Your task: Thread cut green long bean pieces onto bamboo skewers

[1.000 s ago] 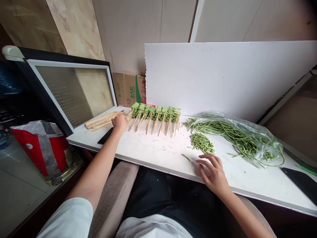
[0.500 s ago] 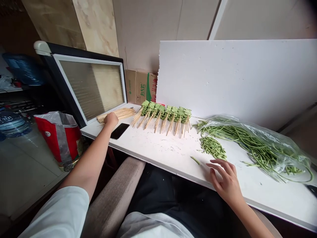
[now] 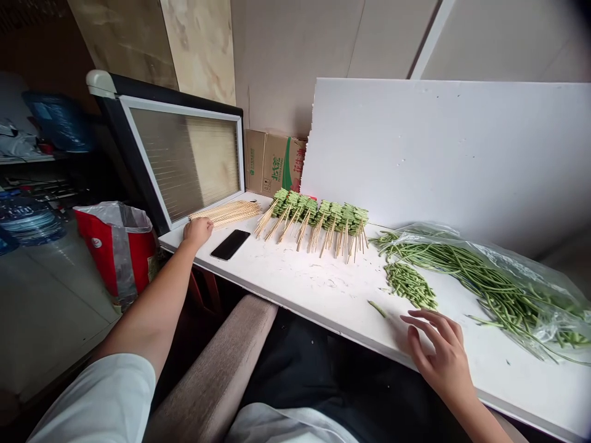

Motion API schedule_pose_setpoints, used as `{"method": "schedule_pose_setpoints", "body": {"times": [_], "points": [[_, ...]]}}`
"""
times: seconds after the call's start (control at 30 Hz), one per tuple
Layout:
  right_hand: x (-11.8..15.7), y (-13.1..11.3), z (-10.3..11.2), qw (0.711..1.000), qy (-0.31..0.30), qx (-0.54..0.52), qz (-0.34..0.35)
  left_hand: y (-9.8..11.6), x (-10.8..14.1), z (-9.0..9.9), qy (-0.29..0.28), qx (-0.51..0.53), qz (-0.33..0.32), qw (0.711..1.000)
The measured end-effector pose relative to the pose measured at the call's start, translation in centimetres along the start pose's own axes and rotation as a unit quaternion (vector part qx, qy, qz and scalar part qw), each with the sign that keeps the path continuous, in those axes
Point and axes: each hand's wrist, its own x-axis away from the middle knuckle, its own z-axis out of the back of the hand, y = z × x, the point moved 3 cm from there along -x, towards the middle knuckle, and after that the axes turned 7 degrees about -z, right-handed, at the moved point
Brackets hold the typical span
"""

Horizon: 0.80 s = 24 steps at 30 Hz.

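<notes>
My left hand (image 3: 198, 232) is closed, its fingertips pinched at the near ends of a pile of bamboo skewers (image 3: 233, 212); how many it grips is hidden. A black phone (image 3: 230, 244) lies just right of that hand. My right hand (image 3: 436, 344) hovers over the table's front edge, fingers apart and holding nothing. Left of it lies a single cut green bean piece (image 3: 377, 309). Beyond its fingertips is a heap of cut bean pieces (image 3: 410, 285). Several finished bean skewers (image 3: 318, 212) lie in a row at the back, sticks pointing toward me.
Long green beans (image 3: 475, 271) lie in a clear plastic bag (image 3: 517, 264) on the right of the white table (image 3: 300, 286). A white board (image 3: 415, 147) and a cardboard box (image 3: 272, 161) stand behind. A framed glass panel (image 3: 189, 160) rises at left, above a red bag (image 3: 104, 252).
My left hand has drawn back to the near left end of the skewer pile. My right hand stays open near the cut beans. The view has turned slightly left.
</notes>
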Motion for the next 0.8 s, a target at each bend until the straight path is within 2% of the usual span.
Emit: {"method": "schedule_pose_setpoints", "body": {"times": [0.1, 0.23, 0.53, 0.8], "points": [[0.0, -0.1, 0.1, 1.000, 0.006, 0.000, 0.004, -0.7, -0.2, 0.1, 0.016, -0.014, 0.002, 1.000], [-0.1, -0.1, 0.1, 1.000, 0.004, 0.005, 0.005, -1.2, -0.9, -0.2, -0.006, -0.029, -0.003, 1.000], [0.0, -0.1, 0.0, 1.000, 0.008, 0.013, 0.003, -0.4, -1.3, -0.5, -0.045, -0.076, -0.030, 0.996], [-0.1, -0.3, 0.0, 1.000, 0.012, 0.021, -0.001, 0.0, -2.8, -0.9, -0.096, -0.094, 0.008, 0.991]]}}
